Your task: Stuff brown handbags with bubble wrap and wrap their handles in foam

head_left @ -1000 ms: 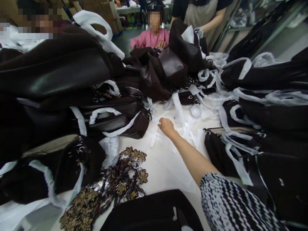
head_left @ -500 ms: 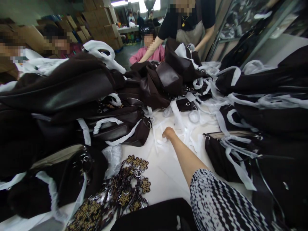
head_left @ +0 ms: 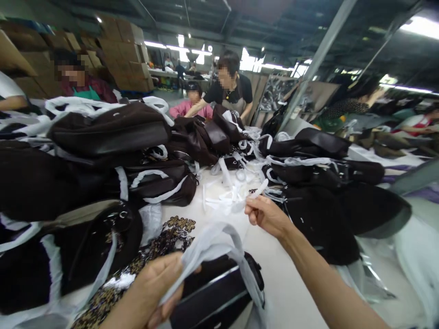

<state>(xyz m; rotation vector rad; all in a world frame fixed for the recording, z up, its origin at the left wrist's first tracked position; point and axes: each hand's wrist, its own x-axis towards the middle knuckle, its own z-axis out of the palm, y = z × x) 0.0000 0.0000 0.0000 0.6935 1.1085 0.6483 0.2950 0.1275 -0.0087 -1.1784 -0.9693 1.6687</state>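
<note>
Your left hand [head_left: 154, 283]: fingers closed round the white-wrapped handle [head_left: 199, 249], its loop held raised over the dark bag [head_left: 214, 292] lying on the desk [head_left: 281, 278]; right hand [head_left: 269, 215]: fingers pinch a white strip [head_left: 259, 188] by one end, leaving the rest free

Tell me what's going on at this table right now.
The left hand grips a white-wrapped strap looping over a dark bag. The right hand pinches a white strip in its fingers, above the white table. Piled bags line both sides, and leopard-patterned charms lie heaped toward the left. Across the table, a co-worker in an apron leans over more bags.
</note>
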